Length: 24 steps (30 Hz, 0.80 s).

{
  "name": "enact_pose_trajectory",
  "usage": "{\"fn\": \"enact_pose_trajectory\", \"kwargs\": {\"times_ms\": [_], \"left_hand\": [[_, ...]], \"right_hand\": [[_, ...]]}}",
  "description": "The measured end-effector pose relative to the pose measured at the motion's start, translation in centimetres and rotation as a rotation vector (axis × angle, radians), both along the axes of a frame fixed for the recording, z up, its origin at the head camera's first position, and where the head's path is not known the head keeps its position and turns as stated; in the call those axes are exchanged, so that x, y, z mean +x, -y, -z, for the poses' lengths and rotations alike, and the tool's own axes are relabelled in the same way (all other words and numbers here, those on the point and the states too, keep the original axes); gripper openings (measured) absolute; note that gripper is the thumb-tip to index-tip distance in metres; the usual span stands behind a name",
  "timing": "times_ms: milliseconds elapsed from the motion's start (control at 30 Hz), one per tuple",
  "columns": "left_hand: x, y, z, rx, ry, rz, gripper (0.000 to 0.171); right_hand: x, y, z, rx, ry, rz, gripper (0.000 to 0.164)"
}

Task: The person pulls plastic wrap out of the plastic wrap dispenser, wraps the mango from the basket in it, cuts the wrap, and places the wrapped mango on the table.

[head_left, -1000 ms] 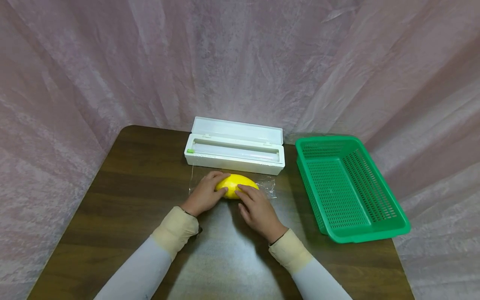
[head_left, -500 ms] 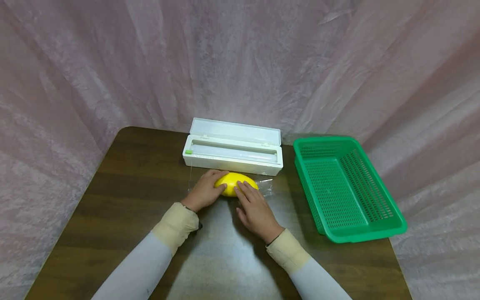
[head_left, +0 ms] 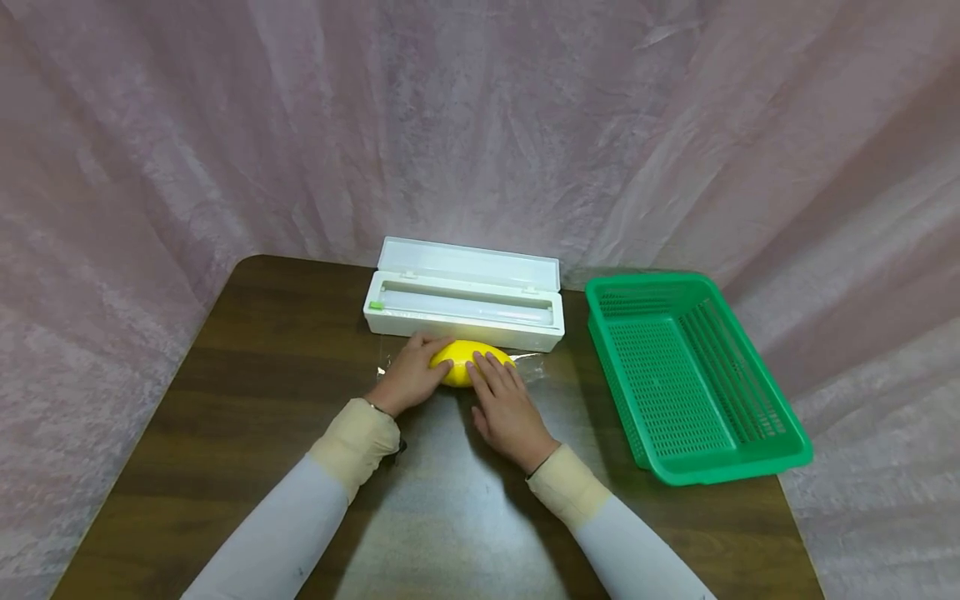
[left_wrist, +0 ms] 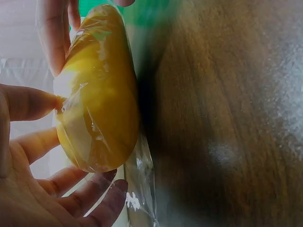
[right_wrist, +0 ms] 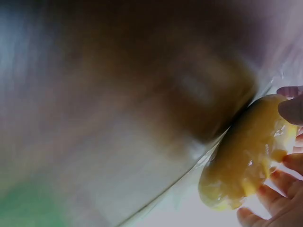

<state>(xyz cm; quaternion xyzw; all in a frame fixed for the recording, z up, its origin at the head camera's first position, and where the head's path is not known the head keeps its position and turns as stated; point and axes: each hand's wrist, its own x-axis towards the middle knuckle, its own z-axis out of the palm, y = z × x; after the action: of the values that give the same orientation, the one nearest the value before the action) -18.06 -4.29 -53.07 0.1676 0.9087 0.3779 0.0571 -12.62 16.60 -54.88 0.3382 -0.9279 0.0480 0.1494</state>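
A yellow oval fruit [head_left: 459, 367] lies sideways on the table in front of the wrap box, with clear plastic wrap [head_left: 534, 367] around it. Creased, shiny film covers the fruit's skin [left_wrist: 102, 99] in the left wrist view, and loose film [left_wrist: 142, 189] trails past its near end. My left hand [head_left: 408, 375] grips the left end, thumb on the near side and fingers around the far side. On the right part of the fruit, my right hand [head_left: 510, 408] rests its nearly straight fingers, the thumb held away from it. The underside is hidden.
Just behind the fruit stands a white wrap box [head_left: 465, 329], lid up, with a roll of film [head_left: 468, 306] inside and a green slider [head_left: 377, 306] at its left. A green plastic basket [head_left: 637, 417] is at the right of the wooden table [head_left: 247, 375]. A pink curtain [head_left: 465, 125] hangs behind.
Both hands have moved slightly away from me with the fruit, bringing it closer to the white box. The film beside the fruit has shifted; the right fingers lie further over the fruit.
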Motion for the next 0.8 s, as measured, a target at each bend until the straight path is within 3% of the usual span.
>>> {"fn": "enact_pose_trajectory", "kwargs": {"times_ms": [300,667,800], "left_hand": [[-0.7,0.1,0.4,0.046,0.022,-0.017,0.046],[-0.9,0.3,0.2,0.140,0.099,-0.030,0.046],[-1.1,0.2,0.3,0.146,0.101,-0.025,0.047]], "right_hand": [[-2.1,-0.6,0.0,0.017,-0.084,-0.042,0.060],[-3.1,-0.9,-0.6,0.044,-0.081,-0.028,0.067],[-3.4,-1.1,-0.6,0.008,-0.087,-0.052,0.059]]}}
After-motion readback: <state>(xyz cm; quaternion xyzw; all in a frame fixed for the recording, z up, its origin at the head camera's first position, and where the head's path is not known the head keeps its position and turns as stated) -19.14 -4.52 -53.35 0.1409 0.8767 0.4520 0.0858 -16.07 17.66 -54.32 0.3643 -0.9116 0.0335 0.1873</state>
